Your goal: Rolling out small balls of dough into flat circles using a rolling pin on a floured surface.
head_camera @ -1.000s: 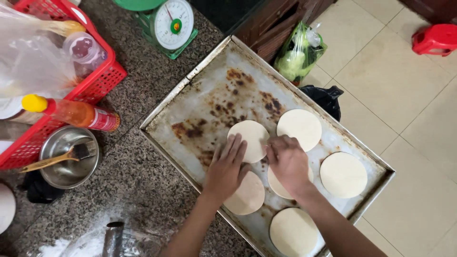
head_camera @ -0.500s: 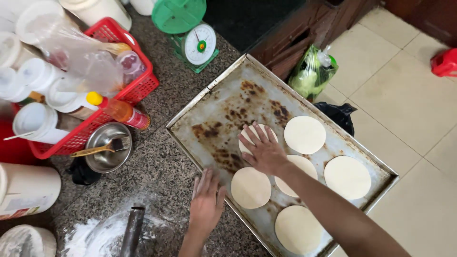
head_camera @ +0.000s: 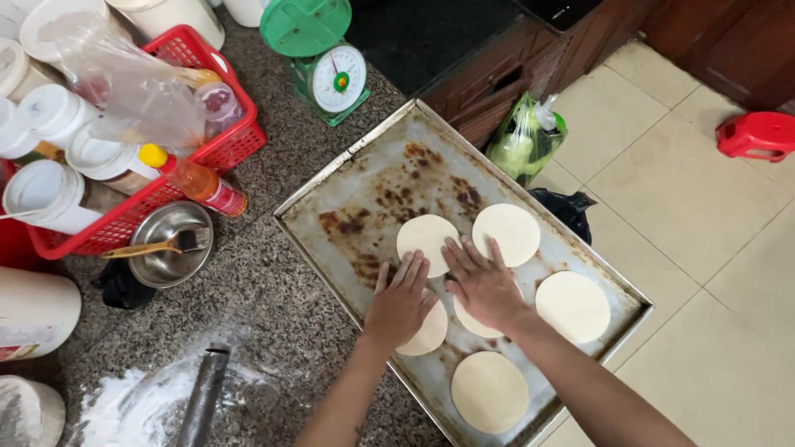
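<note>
A stained metal baking tray (head_camera: 373, 178) lies on the granite counter and holds several flat round dough discs. My left hand (head_camera: 401, 302) rests flat, fingers apart, on a disc (head_camera: 428, 336) at the tray's near side. My right hand (head_camera: 480, 281) lies flat beside it, covering another disc (head_camera: 469, 319), with its fingertips touching the disc (head_camera: 424, 237) further up. More discs lie at the upper right (head_camera: 507, 231), right (head_camera: 572, 305) and bottom (head_camera: 489, 391) of the tray.
A green kitchen scale (head_camera: 323, 62) stands behind the tray. A red basket (head_camera: 228, 149) of tubs and bottles is at the left, with a steel bowl (head_camera: 170, 244) and brush. A rolling pin (head_camera: 201, 397) lies in flour. On the floor: a green bag (head_camera: 526, 141), a red stool (head_camera: 758, 134).
My left hand has come back from the counter edge onto the tray and lies on a disc. My right hand has shifted slightly down the tray. The camera view moved.
</note>
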